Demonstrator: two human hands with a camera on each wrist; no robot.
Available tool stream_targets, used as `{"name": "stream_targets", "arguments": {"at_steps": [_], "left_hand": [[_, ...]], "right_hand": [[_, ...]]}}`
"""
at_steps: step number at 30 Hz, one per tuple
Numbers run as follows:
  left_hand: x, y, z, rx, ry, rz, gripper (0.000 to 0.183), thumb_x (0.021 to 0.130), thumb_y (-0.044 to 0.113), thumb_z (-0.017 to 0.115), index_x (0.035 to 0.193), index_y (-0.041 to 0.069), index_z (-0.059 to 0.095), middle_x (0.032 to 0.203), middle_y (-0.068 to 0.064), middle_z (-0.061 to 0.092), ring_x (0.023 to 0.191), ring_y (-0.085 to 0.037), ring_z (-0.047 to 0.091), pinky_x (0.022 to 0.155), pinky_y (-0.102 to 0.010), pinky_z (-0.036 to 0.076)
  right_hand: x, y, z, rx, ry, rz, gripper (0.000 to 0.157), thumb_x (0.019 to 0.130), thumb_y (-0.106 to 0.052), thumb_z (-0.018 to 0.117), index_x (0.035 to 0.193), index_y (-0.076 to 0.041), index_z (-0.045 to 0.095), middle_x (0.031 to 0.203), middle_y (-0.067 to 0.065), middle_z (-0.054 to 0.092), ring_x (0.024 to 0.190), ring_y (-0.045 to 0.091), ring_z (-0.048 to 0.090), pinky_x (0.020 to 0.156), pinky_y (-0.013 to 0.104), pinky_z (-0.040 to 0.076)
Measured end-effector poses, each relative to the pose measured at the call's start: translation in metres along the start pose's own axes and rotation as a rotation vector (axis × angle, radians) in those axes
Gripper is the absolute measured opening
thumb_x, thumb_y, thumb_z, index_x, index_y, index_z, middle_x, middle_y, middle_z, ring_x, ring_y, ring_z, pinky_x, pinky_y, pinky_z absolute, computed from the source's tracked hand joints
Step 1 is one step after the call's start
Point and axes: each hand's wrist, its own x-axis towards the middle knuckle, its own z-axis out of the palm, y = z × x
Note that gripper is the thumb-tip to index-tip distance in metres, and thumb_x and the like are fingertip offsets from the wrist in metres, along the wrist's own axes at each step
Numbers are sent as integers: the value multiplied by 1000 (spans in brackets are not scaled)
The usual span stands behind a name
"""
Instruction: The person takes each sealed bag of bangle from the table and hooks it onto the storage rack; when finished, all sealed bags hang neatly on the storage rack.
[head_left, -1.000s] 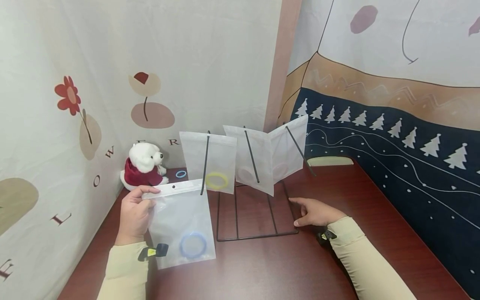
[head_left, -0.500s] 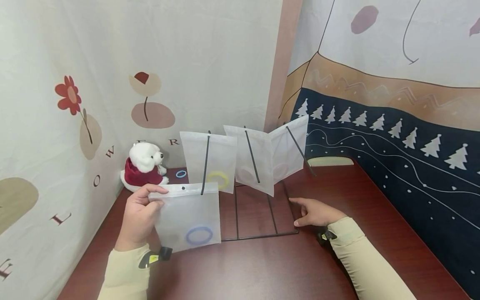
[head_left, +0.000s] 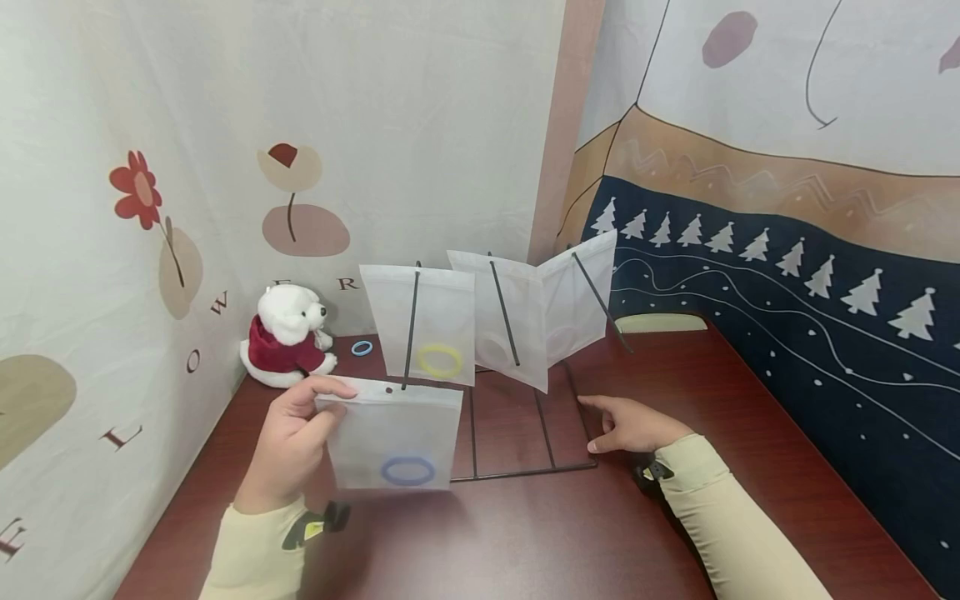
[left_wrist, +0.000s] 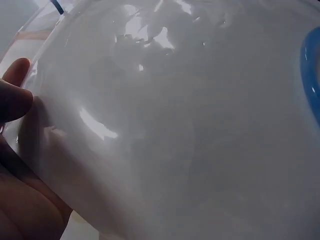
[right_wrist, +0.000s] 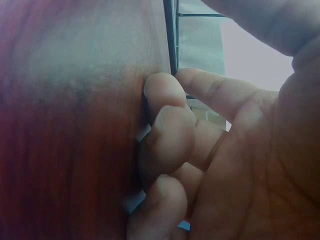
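My left hand (head_left: 296,446) pinches the upper left corner of a translucent zip bag (head_left: 390,433) between thumb and fingers. A blue ring (head_left: 408,482) shows inside this bag. Its small hanging hole is just left of the front tip of a black peg (head_left: 412,325). In the left wrist view the bag (left_wrist: 165,125) fills most of the picture. My right hand (head_left: 637,423) holds the right side of the black wire rack (head_left: 517,476), index finger and thumb on the side bar. The right wrist view shows its other fingers (right_wrist: 172,135) curled beside the bar.
A bag with a yellow ring (head_left: 375,308) hangs on the left peg. Two more bags (head_left: 510,283) hang on the other pegs, with faint pinkish rings. A white plush bear (head_left: 288,342) in red sits at the back left, near a loose light-blue ring (head_left: 362,342).
My left hand has moved right and slightly down with the bag, bringing its hole close to the peg tip. The bag has tilted and looks shorter. My right hand stays put.
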Motion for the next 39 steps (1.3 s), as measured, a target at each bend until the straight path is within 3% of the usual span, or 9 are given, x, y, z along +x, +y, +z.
{"name": "stream_targets", "arguments": {"at_steps": [2, 9, 18, 26, 32, 39], "left_hand": [[-1, 0, 2, -13, -19, 35, 44, 87, -28, 45, 103, 1, 74, 104, 6, 75, 89, -9, 61, 69, -23, 45], [-4, 7, 7, -114, -75, 133, 47, 87, -30, 44, 107, 0, 74, 109, 2, 75, 91, -9, 64, 69, -22, 47], [-6, 14, 14, -124, -71, 77, 44, 88, -30, 44, 107, 0, 71, 110, 6, 74, 95, -4, 68, 79, -19, 54], [-8, 16, 16, -143, -80, 109, 48, 87, -31, 43, 107, 2, 72, 110, 5, 75, 96, -4, 69, 80, -19, 54], [-8, 15, 16, -202, -105, 164, 45, 88, -31, 42, 111, -5, 70, 112, 0, 73, 94, -8, 67, 77, -20, 53], [-7, 18, 18, -129, -65, 54, 42, 95, -23, 46, 116, 3, 71, 115, 5, 70, 89, -6, 66, 70, -20, 53]], "right_hand": [[0, 1, 0, -2, -1, -12, 85, 83, -23, 89, 155, -5, 50, 86, 1, 59, 80, 18, 54, 65, 34, 48], [0, 2, 0, 4, -5, -15, 85, 84, -24, 89, 156, -4, 49, 85, 0, 59, 80, 17, 55, 64, 32, 48], [1, 2, 0, 5, -4, -5, 84, 84, -24, 89, 156, -5, 50, 86, 0, 59, 81, 18, 55, 65, 34, 49], [0, 1, -1, 3, -7, -2, 84, 83, -25, 89, 155, -6, 50, 88, 0, 60, 82, 18, 55, 67, 33, 49], [-1, -2, -2, 8, -8, -2, 85, 83, -25, 89, 155, -5, 50, 86, 1, 59, 81, 18, 55, 66, 33, 49], [-1, -2, -1, 8, 0, -1, 84, 83, -24, 89, 155, -5, 50, 87, 2, 59, 82, 19, 55, 66, 36, 49]]}}
